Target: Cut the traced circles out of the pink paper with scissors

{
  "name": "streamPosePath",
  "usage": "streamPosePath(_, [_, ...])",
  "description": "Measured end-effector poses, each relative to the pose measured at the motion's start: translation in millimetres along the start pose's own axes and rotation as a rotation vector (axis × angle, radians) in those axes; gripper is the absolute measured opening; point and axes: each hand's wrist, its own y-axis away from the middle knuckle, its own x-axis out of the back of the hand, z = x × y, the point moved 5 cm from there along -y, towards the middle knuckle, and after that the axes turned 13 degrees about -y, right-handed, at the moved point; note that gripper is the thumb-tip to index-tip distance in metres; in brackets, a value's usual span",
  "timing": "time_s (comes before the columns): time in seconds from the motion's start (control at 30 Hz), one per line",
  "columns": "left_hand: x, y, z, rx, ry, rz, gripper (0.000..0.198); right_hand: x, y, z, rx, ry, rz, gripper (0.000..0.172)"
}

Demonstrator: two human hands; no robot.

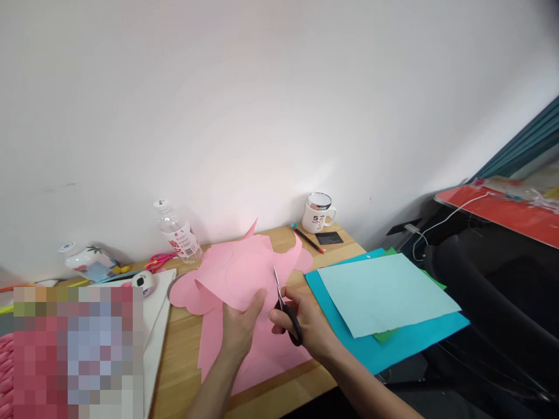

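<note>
My left hand [240,326] pinches the lower edge of a pink paper sheet [244,276], thumb on top and fingers hidden beneath. A curved pencil-like outline shows on this sheet. My right hand [301,323] grips black-handled scissors [283,308], their blades pointing up and away along the sheet's right side. A curled strip of pink paper stands up past the blade tips. More pink paper [262,372] lies underneath on the wooden table [179,343], with scalloped pieces poking out at both sides.
Behind stand a plastic bottle [181,235] and a white mug [318,215], with a pencil [309,238] and a black card [329,238] near the mug. Light blue paper [388,294] lies over darker blue and green sheets at right. Pink scissors [159,262] lie left.
</note>
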Motion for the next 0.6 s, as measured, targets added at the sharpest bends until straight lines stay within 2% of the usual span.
streamPosePath(0.37, [-1.5, -0.4, -5.5, -0.060, -0.016, -0.059, 0.045, 0.0, -1.9, -6.8, 0.074, -0.145, -0.120, 0.047])
streamPosePath(0.6, [-2.8, 0.8, -2.9, -0.053, -0.022, -0.063, 0.044, -1.7, -0.4, -5.4, 0.061, -0.162, -0.104, 0.057])
